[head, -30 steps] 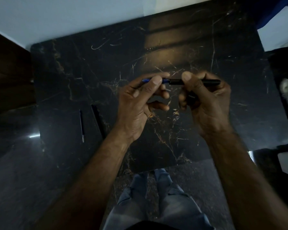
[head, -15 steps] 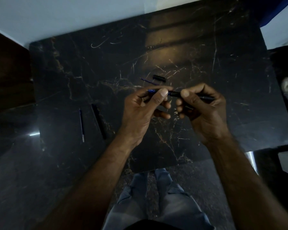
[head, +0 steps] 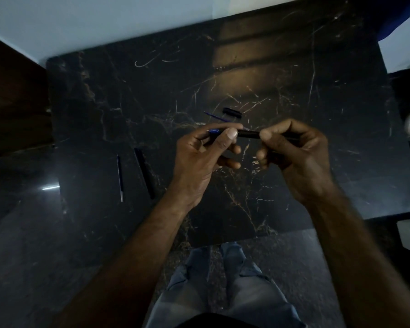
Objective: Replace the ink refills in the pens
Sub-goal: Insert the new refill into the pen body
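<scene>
In the head view, you are holding a black pen barrel [head: 248,134] level above the marble table [head: 294,95], likely seating its blue-ended tip section [head: 214,131]. Your left hand [head: 199,159] is pinching that tip, thumb and forefinger closed; your right hand [head: 296,157] is clamping the barrel. Next, twist both together squarely. Behind the barrel, a blue refill [head: 217,117] and a cap [head: 232,112] are lying.

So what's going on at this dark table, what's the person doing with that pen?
A person is working on a black pen held above the marble table. The left hand pinches its blue end, while the right hand grips the barrel. On the table lie a loose refill and another black pen at the left, and beyond the hands a blue refill beside a small black pen part.
</scene>
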`<state>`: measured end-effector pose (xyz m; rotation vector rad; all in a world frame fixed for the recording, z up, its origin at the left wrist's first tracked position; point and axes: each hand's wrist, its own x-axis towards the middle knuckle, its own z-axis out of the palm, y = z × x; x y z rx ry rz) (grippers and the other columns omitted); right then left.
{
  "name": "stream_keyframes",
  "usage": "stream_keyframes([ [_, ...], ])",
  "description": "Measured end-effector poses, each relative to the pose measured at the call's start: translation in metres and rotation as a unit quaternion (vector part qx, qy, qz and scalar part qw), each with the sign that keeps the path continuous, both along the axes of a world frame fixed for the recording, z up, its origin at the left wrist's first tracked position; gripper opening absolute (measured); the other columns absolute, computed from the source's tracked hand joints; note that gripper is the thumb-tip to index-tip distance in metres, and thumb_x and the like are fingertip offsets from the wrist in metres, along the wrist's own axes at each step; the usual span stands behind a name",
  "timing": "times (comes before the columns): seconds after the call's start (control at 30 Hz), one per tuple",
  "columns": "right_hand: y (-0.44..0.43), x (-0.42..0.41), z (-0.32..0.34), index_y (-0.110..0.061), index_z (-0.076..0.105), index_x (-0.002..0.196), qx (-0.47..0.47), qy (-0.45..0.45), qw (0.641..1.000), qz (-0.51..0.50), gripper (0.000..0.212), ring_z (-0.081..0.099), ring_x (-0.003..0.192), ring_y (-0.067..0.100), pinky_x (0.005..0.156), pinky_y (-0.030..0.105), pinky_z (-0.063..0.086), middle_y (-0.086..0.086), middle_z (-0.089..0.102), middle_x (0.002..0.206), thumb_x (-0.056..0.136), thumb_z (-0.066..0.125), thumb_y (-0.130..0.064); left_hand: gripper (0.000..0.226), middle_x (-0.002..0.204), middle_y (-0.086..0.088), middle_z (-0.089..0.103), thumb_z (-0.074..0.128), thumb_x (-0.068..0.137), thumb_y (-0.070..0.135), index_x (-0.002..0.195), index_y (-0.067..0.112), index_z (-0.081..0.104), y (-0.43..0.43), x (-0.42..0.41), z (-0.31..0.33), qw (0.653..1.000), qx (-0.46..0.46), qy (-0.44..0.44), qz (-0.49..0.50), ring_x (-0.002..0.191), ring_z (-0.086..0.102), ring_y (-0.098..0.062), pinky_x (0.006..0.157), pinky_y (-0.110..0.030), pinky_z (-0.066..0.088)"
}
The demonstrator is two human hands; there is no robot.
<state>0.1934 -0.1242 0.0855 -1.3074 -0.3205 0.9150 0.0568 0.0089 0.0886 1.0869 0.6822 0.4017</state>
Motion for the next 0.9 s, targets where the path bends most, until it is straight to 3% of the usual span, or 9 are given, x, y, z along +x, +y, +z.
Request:
stream_keyframes([
  [0.07,0.003,-0.002,-0.001,0.001,0.065,0.083,-0.022,-0.006,0.999,-0.035,0.028,0.059,0.048,0.022,0.047,0.031,0.047,0.008,0.065,0.063,0.095,0.069,-0.023,0.015,0.089,0.001,0.075,0.064,0.101,0.004,0.113,0.002,0.074,-0.001,0.001,0.002,1.000,0.000,-0.001,-0.001,0.080,0.070,-0.017,0.058,-0.028,0.060],
  [0.13,0.004,-0.001,0.001,0.000,0.069,0.091,-0.008,0.003,0.999,-0.036,0.035,0.061,0.051,0.024,0.049,0.032,0.047,0.011,0.066,0.067,0.094,0.070,-0.036,0.015,0.089,0.000,0.075,0.065,0.101,0.003,0.112,0.004,0.075,-0.001,0.002,0.004,1.000,0.001,-0.005,0.000,0.080,0.071,-0.017,0.059,-0.028,0.060],
  [0.23,0.001,-0.001,0.005,-0.003,0.066,0.111,0.043,-0.001,0.999,0.007,0.029,0.066,0.067,0.027,0.056,0.036,0.051,0.014,0.070,0.080,0.091,0.072,-0.023,0.015,0.087,-0.002,0.074,0.065,0.100,0.001,0.110,0.006,0.074,-0.001,0.004,0.008,1.000,0.009,-0.016,-0.001,0.078,0.071,-0.018,0.059,-0.028,0.060],
  [0.33,0.000,-0.001,0.009,-0.006,0.066,0.091,0.064,0.003,0.998,-0.005,0.008,0.066,0.064,0.022,0.056,0.037,0.050,0.008,0.067,0.077,0.090,0.072,-0.012,0.012,0.083,-0.002,0.071,0.067,0.098,0.000,0.106,0.007,0.072,-0.002,0.005,0.012,1.000,0.002,-0.025,0.006,0.074,0.071,-0.018,0.058,-0.028,0.059],
  [0.43,0.001,-0.001,0.011,-0.008,0.069,0.081,0.044,-0.011,0.999,-0.031,0.018,0.060,0.052,0.022,0.050,0.035,0.046,0.011,0.065,0.071,0.094,0.070,-0.021,0.010,0.080,-0.001,0.070,0.067,0.097,0.000,0.102,0.006,0.072,-0.004,0.007,0.016,0.999,-0.014,-0.027,0.011,0.071,0.070,-0.017,0.056,-0.027,0.058],
  [0.57,-0.005,0.001,0.015,-0.005,0.068,0.107,0.064,-0.031,0.997,0.019,0.019,0.066,0.065,0.025,0.054,0.037,0.050,0.013,0.068,0.081,0.093,0.069,-0.018,0.009,0.080,-0.002,0.071,0.067,0.098,0.001,0.102,0.006,0.073,-0.004,0.006,0.018,1.000,-0.010,-0.024,0.016,0.070,0.070,-0.017,0.055,-0.027,0.058],
  [0.63,-0.005,-0.001,0.015,-0.007,0.068,0.095,0.070,-0.035,0.997,0.015,0.005,0.065,0.062,0.023,0.054,0.036,0.050,0.007,0.068,0.075,0.092,0.069,-0.011,0.007,0.079,-0.002,0.072,0.070,0.096,0.003,0.100,0.007,0.074,-0.004,0.004,0.018,1.000,-0.003,-0.025,0.017,0.069,0.070,-0.017,0.055,-0.027,0.058],
  [0.77,-0.002,-0.002,0.015,-0.015,0.069,0.072,0.026,-0.038,0.998,-0.052,0.025,0.055,0.042,0.018,0.044,0.029,0.044,0.000,0.063,0.061,0.096,0.067,-0.020,0.008,0.081,-0.004,0.073,0.072,0.093,0.007,0.101,0.006,0.074,-0.009,-0.001,0.018,0.999,0.011,-0.029,-0.005,0.071,0.071,-0.019,0.055,-0.029,0.059],
  [0.9,-0.009,0.000,0.018,-0.007,0.068,0.110,0.061,-0.013,0.998,0.009,0.025,0.065,0.061,0.023,0.053,0.033,0.049,0.006,0.070,0.078,0.093,0.070,-0.026,0.008,0.081,-0.004,0.073,0.070,0.095,0.006,0.102,0.006,0.074,-0.010,-0.004,0.018,0.999,-0.001,-0.027,0.017,0.071,0.070,-0.018,0.055,-0.029,0.059],
])
